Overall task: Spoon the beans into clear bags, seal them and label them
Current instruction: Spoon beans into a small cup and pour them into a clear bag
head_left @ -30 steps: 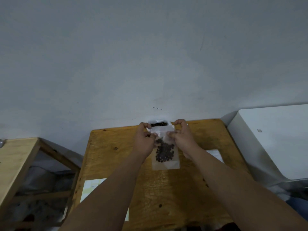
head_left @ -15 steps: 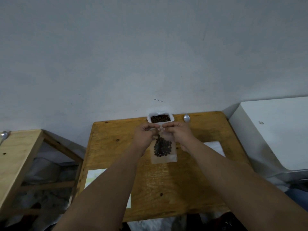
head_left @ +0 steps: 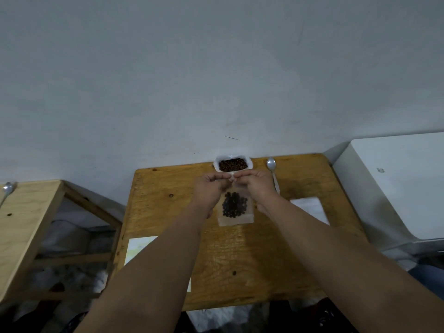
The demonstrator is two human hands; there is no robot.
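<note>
Beans (head_left: 234,207) fill the middle of a clear bag (head_left: 236,219) resting on the worktop (head_left: 240,255). Left hand (head_left: 211,188) and right hand (head_left: 257,186) both pinch its top edge. Behind it stands an open white pouch (head_left: 232,164) of beans, with a spoon (head_left: 271,164) near its right side.

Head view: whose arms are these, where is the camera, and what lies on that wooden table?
No machine here: these are a person's bare arms, filmed by one wide-angle camera worn on the head, looking forward and down. The left hand and right hand pinch the top edge of a clear bag, which lies on the wooden table with dark beans inside; they seem to be sealing it. Behind the hands stands a white tub of more beans, a spoon to its right. Two white sheets also lie on the table; what they are I cannot tell.
</note>
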